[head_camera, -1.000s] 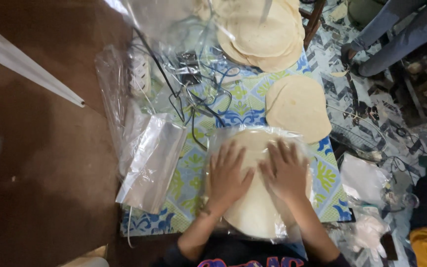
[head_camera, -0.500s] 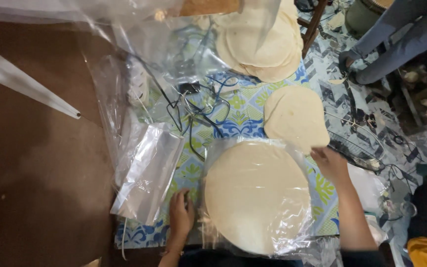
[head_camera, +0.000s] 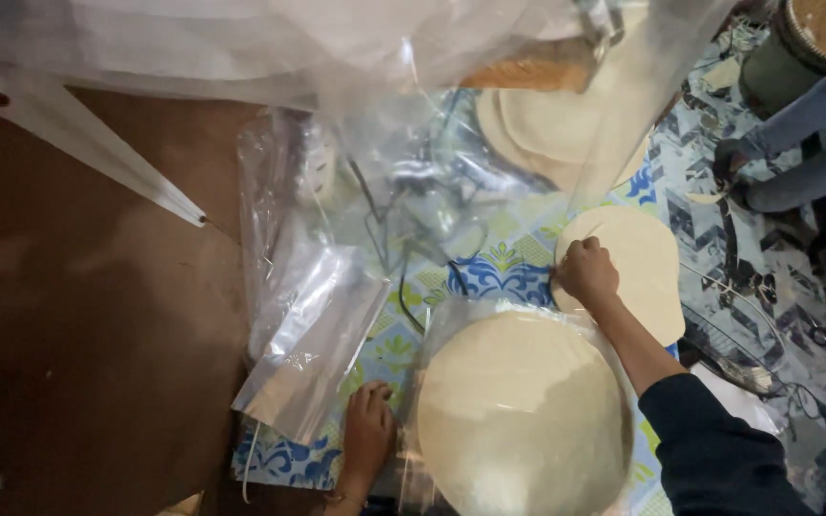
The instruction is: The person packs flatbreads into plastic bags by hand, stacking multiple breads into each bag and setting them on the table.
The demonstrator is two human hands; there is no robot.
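A stack of round flatbreads [head_camera: 523, 416], wrapped in clear plastic, is lying near centre on the patterned cloth [head_camera: 489, 272] covering the surface. The left hand [head_camera: 367, 435] is being rested flat beside the stack's left edge, fingers loosely spread, nothing gripped; it is apparently being used to pin the plastic or the cloth down so the stack is not sliding. Contact with the wrap cannot be told for sure.

The right hand [head_camera: 585, 272] is being closed on the left edge of a single flatbread [head_camera: 638, 272] lying farther right, just beyond the stack; the fingers are curled narrow and the rim is seemingly being pinched, though the grip itself is partly hidden by the knuckles.

A pile of folded clear plastic bags [head_camera: 313, 334] is lying left of the stack, within reach of the left hand. More flatbreads [head_camera: 547, 129] are being kept in a far pile, partly veiled by a large plastic sheet [head_camera: 384, 57] hanging close to the camera. Dark cables [head_camera: 403, 258] are running across the cloth between the piles. A white rod [head_camera: 78, 143] is lying on the brown floor at left.
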